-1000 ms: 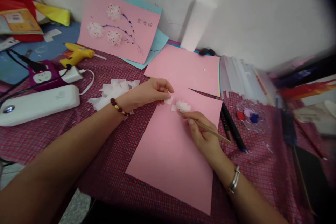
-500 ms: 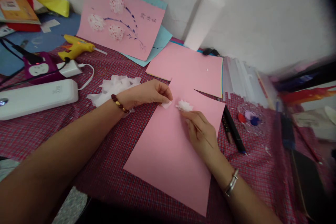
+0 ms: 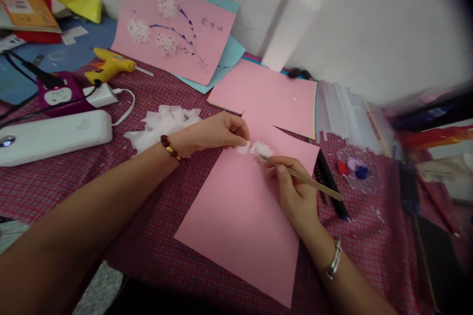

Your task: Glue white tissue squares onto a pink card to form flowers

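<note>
My left hand (image 3: 231, 130) pinches a small white tissue paper piece (image 3: 243, 148) over the pink sheet (image 3: 240, 211). Just right of it, a ruffled white paper flower (image 3: 262, 150) sits on the sheet's upper part. My right hand (image 3: 297, 187) is closed on a slim wooden stick (image 3: 314, 183), which slants down to the left. The stick's tip meets the lower edge of the flower, though I cannot tell if it presses in. Left of my left hand lies a loose pile of white tissue paper pieces (image 3: 168, 122).
A yellow glue gun (image 3: 111, 65) and a white power bank (image 3: 62, 135) lie at left. A finished pink flower picture (image 3: 173, 24) leans on the wall. Behind is a pink paper stack (image 3: 266, 91). Black pens (image 3: 330, 187) and a paint palette (image 3: 356, 170) are at right.
My left hand has moved slightly right with the paper piece, closer to the flower. My right hand has turned and shifted right, so the stick now lies across it with its tip at the flower.
</note>
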The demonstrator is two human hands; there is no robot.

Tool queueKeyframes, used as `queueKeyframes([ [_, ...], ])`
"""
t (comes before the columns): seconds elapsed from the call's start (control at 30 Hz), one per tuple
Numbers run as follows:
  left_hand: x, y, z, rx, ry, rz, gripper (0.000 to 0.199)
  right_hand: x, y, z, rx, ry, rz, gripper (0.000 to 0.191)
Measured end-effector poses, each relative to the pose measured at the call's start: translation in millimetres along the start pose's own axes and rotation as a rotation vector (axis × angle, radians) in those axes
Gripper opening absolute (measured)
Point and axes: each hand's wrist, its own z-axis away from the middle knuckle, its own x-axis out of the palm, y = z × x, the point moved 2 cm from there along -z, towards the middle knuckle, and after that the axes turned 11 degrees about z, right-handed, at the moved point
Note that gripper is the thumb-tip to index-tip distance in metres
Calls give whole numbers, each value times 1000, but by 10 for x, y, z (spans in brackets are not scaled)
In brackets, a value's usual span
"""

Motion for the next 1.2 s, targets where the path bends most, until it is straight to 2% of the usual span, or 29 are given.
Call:
queueKeyframes([
  [0.17, -12, 5, 17, -72, -32, -141, 9, 6, 28, -26, 19, 7, -20, 17],
  [0.37, 132, 33, 13, 1, -140, -260, 22, 17, 39, -24, -5, -18, 35, 16],
  [0.47, 194, 31, 0, 35, -109, -428, 27, 14, 28, -21, 0, -18, 14, 15],
  [0.6, 242, 48, -3, 104, -67, -561, 31, -42, 34, -3, 38, 144, -241, 16],
  [0.67, 236, 55, 0, 100, -51, -542, 30, -62, 44, 7, 54, 194, -339, 15],
  [0.8, 157, 52, 8, -5, 9, -325, 26, -43, 41, 12, 72, 71, -264, 15],
  [0.93, 100, 56, 19, -44, -23, -120, 12, -25, 36, 6, 96, 17, -175, 14],
  [1.2, 61, 60, 4, -5, -12, -238, 10, -14, 62, -14, 75, 11, -131, 13],
])
